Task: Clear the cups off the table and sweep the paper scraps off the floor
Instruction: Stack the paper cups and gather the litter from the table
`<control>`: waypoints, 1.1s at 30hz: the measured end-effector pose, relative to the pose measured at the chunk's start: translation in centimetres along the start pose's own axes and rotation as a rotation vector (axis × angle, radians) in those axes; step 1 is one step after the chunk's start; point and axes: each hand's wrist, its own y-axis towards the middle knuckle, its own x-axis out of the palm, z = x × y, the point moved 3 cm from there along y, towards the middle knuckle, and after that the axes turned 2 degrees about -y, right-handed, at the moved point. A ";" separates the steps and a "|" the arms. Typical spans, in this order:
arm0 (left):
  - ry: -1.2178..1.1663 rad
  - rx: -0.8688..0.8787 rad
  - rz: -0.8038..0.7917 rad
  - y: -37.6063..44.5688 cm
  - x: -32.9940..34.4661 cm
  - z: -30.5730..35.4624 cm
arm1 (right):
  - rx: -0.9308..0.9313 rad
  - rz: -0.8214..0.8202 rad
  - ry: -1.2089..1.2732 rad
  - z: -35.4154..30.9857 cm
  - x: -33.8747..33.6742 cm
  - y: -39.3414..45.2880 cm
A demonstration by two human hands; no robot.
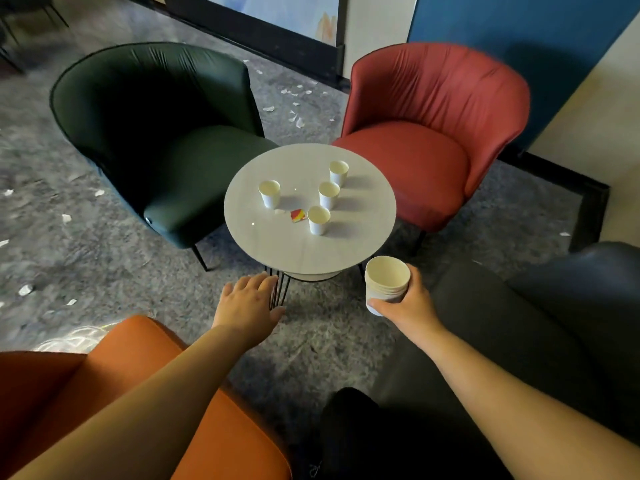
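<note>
The right hand grips a stack of nested white paper cups, fingers and thumb curled round its side, held in the air just off the near right edge of the round desk. The left hand is empty, palm down, fingers straight and spread a little, hovering above the floor near the desk's wire base, apart from the desk top. Four single cups stand upright on the desk: one at the left, one at the far right, one in the middle just in front of that, and the nearest. A small red and yellow wrapper lies just left of the nearest cup, with a white scrap beside it. White paper scraps litter the grey floor, a cluster between the green chair and the red chair, and more scattered at the left. An orange chair sits under the left arm and a dark one under the right.
</note>
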 end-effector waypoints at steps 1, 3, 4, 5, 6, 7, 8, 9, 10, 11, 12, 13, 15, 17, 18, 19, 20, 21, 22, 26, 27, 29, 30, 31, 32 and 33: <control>-0.007 -0.007 -0.002 1.4 -0.1 -0.1 | 0.000 -0.010 -0.002 -0.3 0.2 1.6; -0.020 -0.026 -0.006 4.2 -0.3 -0.5 | -0.003 -0.017 -0.008 -1.0 0.7 4.8; -0.025 -0.034 -0.008 5.8 -0.3 -0.7 | -0.011 -0.013 -0.007 -1.2 1.1 6.6; -0.026 -0.038 -0.011 7.1 -0.4 -0.9 | -0.022 -0.007 -0.004 -1.5 1.4 7.9; -0.028 -0.042 -0.010 8.9 -0.5 -1.0 | -0.031 -0.004 -0.002 -1.8 1.8 9.8; -0.032 -0.048 -0.009 10.7 -0.6 -1.1 | -0.032 -0.007 -0.004 -2.1 2.3 11.7; -0.041 -0.055 -0.011 12.6 -0.6 -1.2 | -0.032 -0.017 -0.003 -2.3 2.7 13.6; -0.050 -0.063 -0.018 14.5 -0.6 -1.3 | -0.031 -0.031 0.002 -2.3 3.2 15.6; -0.053 -0.065 -0.026 16.1 -0.6 -1.2 | -0.027 -0.047 0.007 -2.4 3.5 17.2; -0.054 -0.065 -0.038 18.0 -0.5 -1.1 | -0.018 -0.063 0.014 -2.3 4.0 19.1; -0.055 -0.062 -0.050 19.8 -0.3 -1.0 | -0.004 -0.077 0.019 -2.0 4.4 21.0; -0.060 -0.056 -0.059 21.5 -0.1 -0.7 | 0.008 -0.087 0.024 -1.8 4.7 22.7; -0.080 -0.042 -0.076 24.4 0.3 -0.2 | 0.020 -0.103 0.020 -1.4 5.4 25.4; -0.119 -0.034 -0.090 27.1 1.2 0.4 | 0.023 -0.128 -0.001 -0.7 6.2 27.8; -0.143 -0.029 -0.095 28.2 1.8 0.7 | 0.024 -0.135 -0.011 -0.3 6.6 28.8; -0.168 -0.021 -0.104 29.3 2.5 1.1 | 0.023 -0.140 -0.017 0.2 7.1 29.6; -0.194 -0.016 -0.110 30.1 3.0 1.4 | 0.019 -0.146 -0.020 0.5 7.5 30.2; -0.220 -0.013 -0.117 31.0 3.8 1.6 | 0.016 -0.154 -0.019 1.0 8.0 30.9; -0.243 -0.013 -0.123 31.9 4.5 1.9 | 0.014 -0.159 -0.018 1.4 8.6 31.6; -0.268 0.006 -0.147 35.0 7.4 2.4 | -0.021 -0.129 -0.035 2.7 10.5 33.3; -0.264 0.016 -0.159 35.7 8.1 2.4 | -0.026 -0.120 -0.042 3.1 10.9 33.7; -0.273 0.038 -0.187 36.7 9.3 2.5 | -0.030 -0.096 -0.049 3.7 11.7 34.3; -0.281 0.049 -0.192 36.8 9.5 2.4 | -0.031 -0.084 -0.054 3.8 12.0 34.5; -0.294 0.061 -0.191 37.0 9.7 2.3 | -0.030 -0.072 -0.057 4.1 12.3 34.7; -0.311 0.067 -0.183 37.1 9.7 2.0 | -0.025 -0.059 -0.055 4.2 12.5 34.9; -0.337 0.060 -0.170 37.1 9.5 1.7 | -0.018 -0.046 -0.049 4.3 12.8 35.1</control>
